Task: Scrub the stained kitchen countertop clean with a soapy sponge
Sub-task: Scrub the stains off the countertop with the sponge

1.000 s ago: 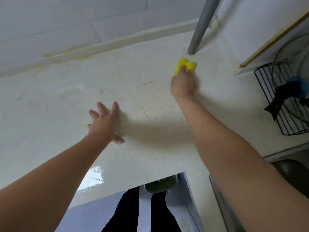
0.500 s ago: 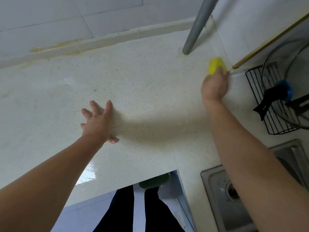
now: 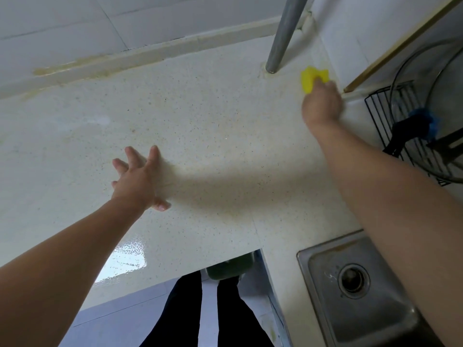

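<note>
A pale speckled countertop [image 3: 213,126] fills the view, with a yellowish stain line along its back edge at the left and a wet glossy patch near the front edge. My right hand [image 3: 320,103] grips a yellow sponge [image 3: 312,77] and presses it on the counter at the far right, just right of the grey pipe's base and close to the wall. My left hand [image 3: 136,177] rests flat on the counter in the middle, fingers spread and straight, holding nothing.
A grey metal pipe [image 3: 283,33] rises from the counter at the back. A black wire rack [image 3: 406,136] with a glass lid and a blue-tipped brush stands at the right. A steel sink [image 3: 355,281] lies at the front right. My legs show below the counter's edge.
My right hand swept the sponge from in front of the pipe rightward toward the wall, then slightly back. My left hand stayed planted on the counter.
</note>
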